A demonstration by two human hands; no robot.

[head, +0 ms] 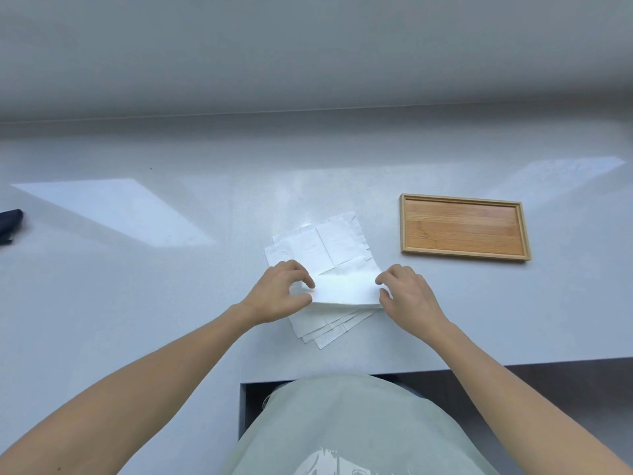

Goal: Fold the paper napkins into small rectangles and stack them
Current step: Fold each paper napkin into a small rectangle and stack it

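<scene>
A loose pile of white paper napkins [329, 245] lies fanned out on the pale grey counter, straight in front of me. The top napkin [346, 289] is folded over on itself, its folded edge towards me. My left hand [279, 293] pinches the left end of that fold between thumb and fingers. At the right end of the same fold, my right hand [406, 291] grips it the same way. Corners of several lower napkins [329, 332] stick out beneath, near the counter's front.
An empty wooden tray [513, 231] with a raised rim lies to the right of the pile. A dark object [10, 224] sits at the far left edge. The counter's front edge [445, 366] runs just beyond my torso.
</scene>
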